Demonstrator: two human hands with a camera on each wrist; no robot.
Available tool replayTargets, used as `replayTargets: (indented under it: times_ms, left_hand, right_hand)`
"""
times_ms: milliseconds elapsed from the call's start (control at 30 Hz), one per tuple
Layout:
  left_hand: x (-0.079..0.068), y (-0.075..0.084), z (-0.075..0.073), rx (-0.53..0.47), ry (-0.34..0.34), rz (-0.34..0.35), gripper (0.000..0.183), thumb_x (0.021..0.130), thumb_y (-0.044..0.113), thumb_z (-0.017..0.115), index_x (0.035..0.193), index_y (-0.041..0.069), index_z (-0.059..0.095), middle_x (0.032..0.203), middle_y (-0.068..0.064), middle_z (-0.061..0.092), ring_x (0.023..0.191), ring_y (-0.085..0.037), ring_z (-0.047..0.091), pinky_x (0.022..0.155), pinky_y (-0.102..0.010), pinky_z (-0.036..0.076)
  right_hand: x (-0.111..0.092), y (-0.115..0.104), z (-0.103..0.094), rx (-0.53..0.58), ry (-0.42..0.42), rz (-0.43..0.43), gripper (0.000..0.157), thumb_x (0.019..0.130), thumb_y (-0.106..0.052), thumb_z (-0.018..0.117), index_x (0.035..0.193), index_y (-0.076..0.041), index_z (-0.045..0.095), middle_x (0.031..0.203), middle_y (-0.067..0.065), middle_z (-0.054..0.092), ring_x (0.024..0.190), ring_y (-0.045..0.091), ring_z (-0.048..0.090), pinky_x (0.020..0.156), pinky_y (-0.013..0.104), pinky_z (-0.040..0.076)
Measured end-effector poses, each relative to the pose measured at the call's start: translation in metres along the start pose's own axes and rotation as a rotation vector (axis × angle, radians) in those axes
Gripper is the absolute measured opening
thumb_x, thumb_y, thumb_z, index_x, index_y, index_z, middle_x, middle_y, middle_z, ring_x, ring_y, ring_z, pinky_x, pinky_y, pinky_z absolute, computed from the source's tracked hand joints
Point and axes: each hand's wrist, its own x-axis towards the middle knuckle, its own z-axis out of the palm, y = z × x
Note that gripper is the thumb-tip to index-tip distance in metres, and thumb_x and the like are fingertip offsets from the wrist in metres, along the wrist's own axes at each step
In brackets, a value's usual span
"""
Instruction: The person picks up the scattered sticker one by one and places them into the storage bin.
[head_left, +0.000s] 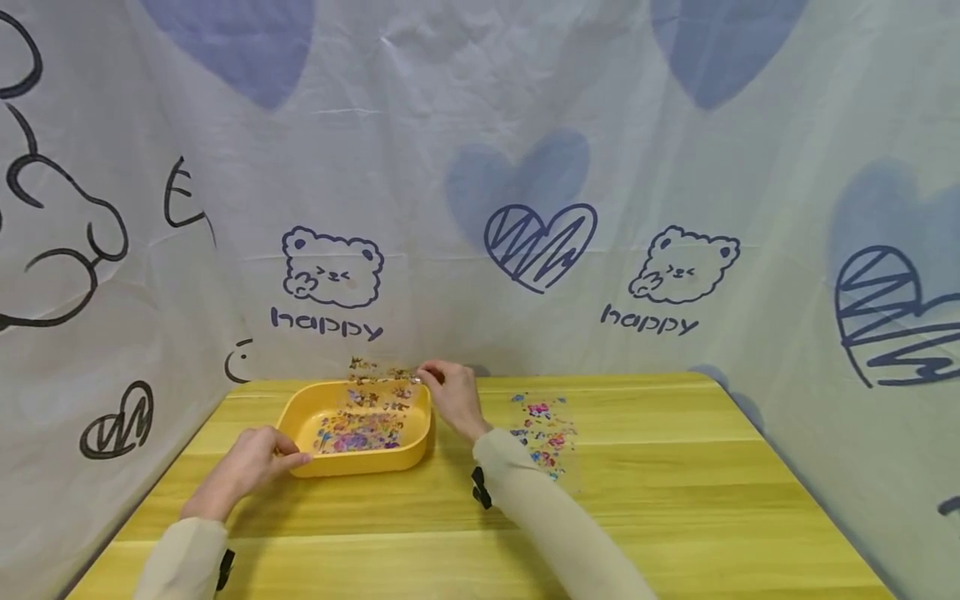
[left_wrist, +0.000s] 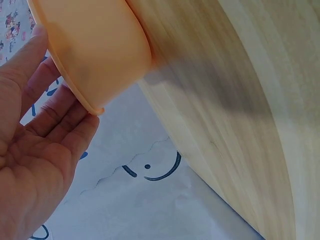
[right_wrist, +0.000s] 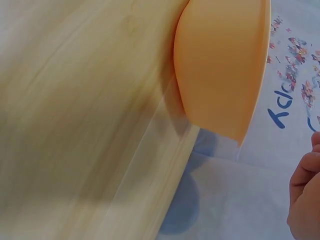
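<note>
A yellow plastic tray (head_left: 360, 464) with rounded corners stands at the left of the table's far part. My left hand (head_left: 255, 462) grips its near left corner, the thumb over the rim; the left wrist view shows the fingers (left_wrist: 75, 122) at the tray's edge. Above the tray's back right side, my right hand (head_left: 453, 396) pinches the right edge of a clear sticker sheet (head_left: 378, 392) with small brown and colourful prints. The sheet hangs partly over the tray. Inside the tray lie more colourful printed stickers (head_left: 360, 433), partly seen through the held sheet.
Another clear sheet with pink, blue and red stickers (head_left: 543, 437) lies on the wood-grain table (head_left: 675, 483), right of the tray and beside my right forearm. A pale cloth backdrop (head_left: 450, 292) with hearts and bear drawings hangs behind the table and along both sides.
</note>
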Motion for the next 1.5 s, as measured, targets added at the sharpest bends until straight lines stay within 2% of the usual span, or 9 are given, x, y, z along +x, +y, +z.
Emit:
replayTargets:
  times_ms: [333, 500, 667, 867, 1167, 1333, 1500]
  left_hand:
    - [0.0, -0.003, 0.002, -0.008, 0.021, 0.022, 0.021, 0.088, 0.028, 0.074, 0.081, 0.008, 0.077, 0.074, 0.001, 0.067, 0.065, -0.014, 0.045, 0.057, -0.026, 0.036]
    - [0.0, -0.004, 0.002, -0.01, 0.018, 0.023, 0.022, 0.088, 0.028, 0.074, 0.081, 0.008, 0.077, 0.073, 0.001, 0.067, 0.065, -0.014, 0.045, 0.057, -0.026, 0.036]
    - [-0.001, -0.004, 0.004, -0.01, 0.009, 0.017, 0.02, 0.087, 0.026, 0.074, 0.081, 0.008, 0.077, 0.074, 0.001, 0.067, 0.065, -0.014, 0.046, 0.057, -0.026, 0.037]
    - [0.0, -0.003, 0.002, -0.011, 0.007, -0.002, 0.022, 0.088, 0.028, 0.073, 0.082, 0.007, 0.077, 0.074, 0.0, 0.067, 0.065, -0.014, 0.046, 0.057, -0.026, 0.037]
    - [0.001, -0.003, 0.003, -0.006, 0.002, -0.007, 0.022, 0.089, 0.028, 0.073, 0.081, 0.007, 0.077, 0.072, 0.002, 0.063, 0.065, -0.014, 0.045, 0.056, -0.025, 0.036]
    - [0.001, -0.003, 0.002, -0.005, 0.0, -0.011, 0.024, 0.089, 0.03, 0.073, 0.082, 0.007, 0.077, 0.072, 0.002, 0.062, 0.065, -0.015, 0.045, 0.057, -0.026, 0.036]
    - [0.001, -0.002, 0.002, -0.001, 0.001, -0.012, 0.024, 0.089, 0.029, 0.073, 0.082, 0.007, 0.077, 0.072, 0.001, 0.063, 0.065, -0.015, 0.045, 0.057, -0.026, 0.036]
  right_hand:
    - [0.001, -0.007, 0.008, -0.086, -0.096, 0.012, 0.02, 0.1, -0.019, 0.058, 0.108, -0.011, 0.073, 0.102, 0.003, 0.073, 0.087, 0.011, 0.066, 0.072, 0.02, 0.052]
    - [0.0, -0.007, 0.014, -0.166, -0.179, 0.006, 0.018, 0.1, -0.02, 0.057, 0.108, -0.013, 0.072, 0.102, 0.0, 0.072, 0.085, 0.009, 0.063, 0.075, 0.022, 0.051]
    - [-0.001, -0.005, 0.022, -0.17, -0.23, -0.002, 0.017, 0.1, -0.019, 0.058, 0.104, -0.013, 0.073, 0.096, -0.001, 0.071, 0.08, 0.007, 0.06, 0.072, 0.02, 0.049]
    - [-0.001, -0.005, 0.025, -0.169, -0.25, 0.014, 0.019, 0.1, -0.02, 0.057, 0.109, -0.013, 0.073, 0.096, -0.002, 0.072, 0.079, 0.005, 0.061, 0.069, 0.02, 0.048]
    - [-0.002, 0.004, 0.025, -0.34, -0.251, -0.034, 0.026, 0.1, -0.016, 0.058, 0.123, -0.013, 0.068, 0.108, 0.001, 0.072, 0.09, 0.013, 0.065, 0.073, 0.026, 0.051]
    - [-0.003, 0.01, 0.022, -0.4, -0.227, -0.075, 0.025, 0.099, -0.016, 0.058, 0.122, -0.013, 0.068, 0.106, 0.0, 0.071, 0.091, 0.014, 0.064, 0.074, 0.027, 0.051]
    - [-0.005, 0.014, 0.019, -0.419, -0.218, -0.106, 0.02, 0.099, -0.017, 0.06, 0.113, -0.014, 0.073, 0.109, 0.0, 0.072, 0.094, 0.014, 0.066, 0.078, 0.028, 0.052]
